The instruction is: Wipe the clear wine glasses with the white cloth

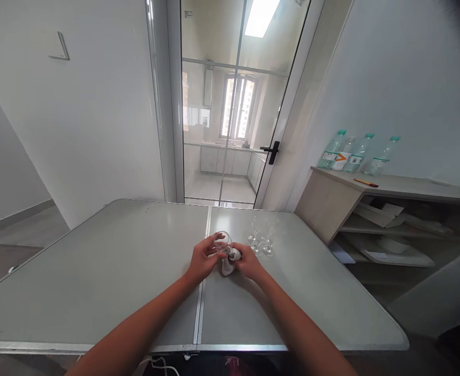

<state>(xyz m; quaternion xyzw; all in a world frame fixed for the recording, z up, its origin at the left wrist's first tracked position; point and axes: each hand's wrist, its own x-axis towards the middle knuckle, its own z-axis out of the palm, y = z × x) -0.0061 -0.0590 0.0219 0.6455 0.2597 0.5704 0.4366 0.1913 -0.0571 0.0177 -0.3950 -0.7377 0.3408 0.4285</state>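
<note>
A clear wine glass (222, 239) is held above the folding table (136, 271), near its middle seam. Fingers of my left hand (205, 257) are closed round the bowl of the glass. My right hand (248, 261) grips a white cloth (227, 267), bunched against the lower part of the glass. Part of the cloth hangs below the fingers. The stem and foot of the held glass are mostly hidden by the cloth and my hand. Just beyond my right hand stand several clear wine glasses (268, 241) in a group.
To the right is a shelf unit (332, 201) with several plastic bottles (357, 156) and a brush-like orange stick (366, 183) on top. Papers and packaging lie on its shelves. A glass door (218, 172) with a black handle (272, 151) stands behind the table.
</note>
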